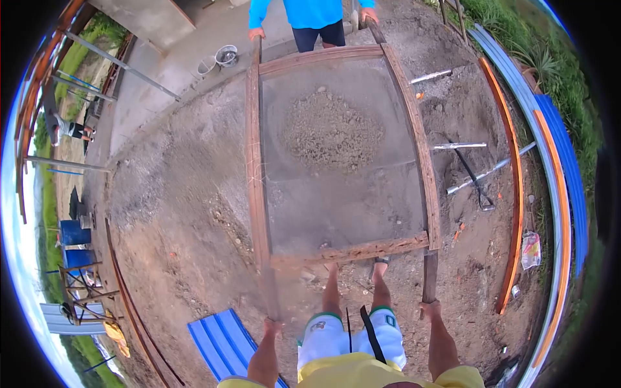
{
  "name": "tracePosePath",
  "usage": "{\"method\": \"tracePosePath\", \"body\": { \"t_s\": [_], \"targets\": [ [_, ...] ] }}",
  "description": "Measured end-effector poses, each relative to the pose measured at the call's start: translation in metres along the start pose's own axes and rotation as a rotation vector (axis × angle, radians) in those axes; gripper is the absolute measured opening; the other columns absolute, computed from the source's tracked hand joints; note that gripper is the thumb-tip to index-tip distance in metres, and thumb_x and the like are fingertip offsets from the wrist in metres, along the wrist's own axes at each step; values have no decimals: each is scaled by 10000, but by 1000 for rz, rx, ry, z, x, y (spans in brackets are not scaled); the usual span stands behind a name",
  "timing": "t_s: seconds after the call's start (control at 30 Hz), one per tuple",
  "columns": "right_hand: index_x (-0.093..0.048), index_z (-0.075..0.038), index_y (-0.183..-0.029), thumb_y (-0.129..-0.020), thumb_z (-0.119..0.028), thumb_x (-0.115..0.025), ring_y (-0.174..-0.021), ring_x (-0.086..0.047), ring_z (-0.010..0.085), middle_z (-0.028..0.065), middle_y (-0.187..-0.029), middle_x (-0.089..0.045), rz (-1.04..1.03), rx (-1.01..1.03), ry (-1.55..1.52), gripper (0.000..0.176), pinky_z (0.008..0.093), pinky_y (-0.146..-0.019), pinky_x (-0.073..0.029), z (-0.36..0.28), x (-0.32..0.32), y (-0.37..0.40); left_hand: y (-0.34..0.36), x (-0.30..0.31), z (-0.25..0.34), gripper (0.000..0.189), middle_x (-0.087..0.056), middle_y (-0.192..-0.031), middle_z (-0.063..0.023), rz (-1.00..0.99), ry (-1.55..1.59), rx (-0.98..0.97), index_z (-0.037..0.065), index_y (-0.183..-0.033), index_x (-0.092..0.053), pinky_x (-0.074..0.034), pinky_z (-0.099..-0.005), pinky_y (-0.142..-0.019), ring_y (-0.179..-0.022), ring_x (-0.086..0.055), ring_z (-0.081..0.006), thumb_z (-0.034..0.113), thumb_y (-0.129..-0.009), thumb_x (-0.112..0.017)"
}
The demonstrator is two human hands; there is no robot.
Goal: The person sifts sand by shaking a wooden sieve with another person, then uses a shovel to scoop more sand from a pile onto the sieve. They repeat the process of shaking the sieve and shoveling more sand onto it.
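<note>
A large wooden-framed sieve (253, 168) with a fine mesh spans the middle of the head view. On its mesh lies a heap of coarse gravelly sand (333, 131). My left hand (273, 327) is wrapped round the near left handle, which looks blurred. My right hand (430, 310) grips the near right handle. At the far end, a person in a blue top (297, 13) holds the two other handles, one in each hand. Part of the ground under the mesh is hidden by the sand heap.
Right of the sieve lie a shovel (475, 176), metal tubes (459, 146) and long orange bars (515, 194). A blue corrugated sheet (226, 343) lies near my left side. Two buckets (226, 56) stand far left; blue drums (74, 233) stand at the left edge.
</note>
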State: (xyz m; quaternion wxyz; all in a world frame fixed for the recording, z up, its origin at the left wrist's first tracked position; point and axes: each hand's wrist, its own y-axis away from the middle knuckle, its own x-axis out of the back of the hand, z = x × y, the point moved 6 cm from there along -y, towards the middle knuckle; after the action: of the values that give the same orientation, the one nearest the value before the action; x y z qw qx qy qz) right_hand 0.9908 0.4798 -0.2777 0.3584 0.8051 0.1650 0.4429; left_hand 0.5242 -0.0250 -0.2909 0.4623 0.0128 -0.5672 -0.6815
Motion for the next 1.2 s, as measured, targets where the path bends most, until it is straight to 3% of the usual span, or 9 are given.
{"method": "tracePosePath", "body": {
  "t_s": [0.13, 0.23, 0.37, 0.57, 0.63, 0.7, 0.83, 1.03, 1.2],
  "targets": [
    [-670, 48, -890, -628, -324, -739, -696, -661, 238, 178, -781, -685, 173, 161, 135, 460, 379, -621, -499, -125, -8, -69, -145, 12, 99, 397, -673, -700, -207, 201, -640, -229, -31, -752, -683, -509, -438, -633, -711, -683, -337, 349, -641, -700],
    [-675, 70, -891, -604, -387, -708, -856, -683, 342, 290, -874, -660, 247, 216, 247, 541, 427, -718, -514, -241, 12, -71, -32, 36, 326, 449, -662, -832, -290, 290, -422, -295, -79, -827, -668, -521, -433, -733, -868, -678, -377, 334, -648, -658],
    [-659, 110, -864, -594, -378, -704, -864, -681, 351, 307, -862, -652, 309, 279, 245, 559, 421, -723, -515, -249, 35, -52, -32, 32, 313, 487, -651, -861, -308, 350, -521, -286, -77, -857, -674, -516, -450, -776, -901, -658, -403, 363, -648, -652],
    [-656, 36, -916, -607, -215, -753, -739, -670, 250, 157, -791, -679, 193, 68, 100, 410, 380, -667, -512, -23, 4, -18, -12, 5, 43, 427, -696, -788, -141, 269, -349, -136, 33, -916, -678, -510, -408, -653, -731, -677, -294, 276, -583, -786],
    [-652, 37, -916, -612, -199, -758, -729, -659, 233, 134, -800, -680, 79, -15, 37, 399, 368, -662, -508, 2, 5, 11, -10, 0, -23, 591, -668, -1035, -193, 25, -467, 27, 39, -1202, -571, -512, -417, -765, -950, -648, -329, 261, -675, -722],
    [-651, 35, -912, -614, -206, -763, -719, -648, 222, 115, -808, -679, 0, -97, 23, 400, 359, -656, -505, 17, 12, 24, -1, 3, -42, 409, -677, -847, -130, 95, -428, 18, 34, -965, -639, -505, -376, -655, -772, -651, -237, 227, -620, -745],
    [-664, 23, -858, -608, -266, -767, -689, -634, 208, 98, -751, -670, 65, 82, -33, 396, 352, -639, -498, -58, 5, -25, -91, -12, -13, 324, -686, -755, -149, 129, -167, -147, -12, -789, -682, -510, -393, -622, -696, -672, -261, 251, -608, -735],
    [-673, 38, -833, -637, -410, -657, -858, -664, 390, 308, -806, -628, 186, 290, 398, 490, 452, -700, -502, -267, 23, -73, -22, 43, 365, 450, -678, -873, -252, 230, -489, -299, -60, -911, -659, -521, -436, -712, -885, -678, -366, 325, -680, -702],
    [-669, 67, -819, -594, -382, -702, -806, -685, 361, 280, -782, -651, 243, 250, 277, 504, 427, -692, -507, -226, 39, -33, -47, 28, 251, 513, -670, -871, -274, 333, -446, -286, -61, -935, -660, -518, -424, -753, -891, -676, -367, 362, -647, -695]
  ]
}}
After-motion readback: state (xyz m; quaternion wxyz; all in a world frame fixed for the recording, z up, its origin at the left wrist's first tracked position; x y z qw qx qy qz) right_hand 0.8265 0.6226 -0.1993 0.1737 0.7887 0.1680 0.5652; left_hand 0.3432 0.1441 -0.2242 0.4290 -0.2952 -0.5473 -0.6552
